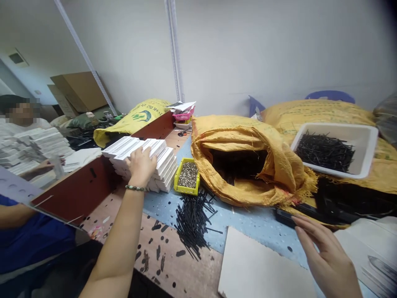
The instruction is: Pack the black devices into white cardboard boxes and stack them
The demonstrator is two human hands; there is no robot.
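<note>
Head view. Our left hand (142,163) lies over the stack of slim white oblong cartons (165,162), which stands at the surface's left side, against the upright reddish-brown board (71,198). Its fingers are bent and somewhat spread on the upper layer; whether they pinch a carton we cannot tell. Our right hand (325,252) holds nothing: fingers close together, thumb apart, above the right edge of the flat off-white sheet (263,265), which lies toward the near edge of the pink-and-blue speckled tabletop (201,281).

On handling, we judge: grip a carton by its long sides, near the middle, and keep the pressure level, since the layers look loosely stacked and could slide. Faces want squaring to the board. The forearm should clear the heap of thin black rods (195,225), and a knock to the small yellow plastic bin (186,191) could spill its shiny metal pieces (187,174).

Count: one carton stack on our side, several layers, probably well over a dozen, though the hand and the angle hide some. One yellow bin, just right of the stack; one rod heap on the near side of it; one flat sheet. One open orange-yellow woven sack (217,126) toward the far edge. One white plastic tub (368,149), right of that sack, with more black rods.
</note>
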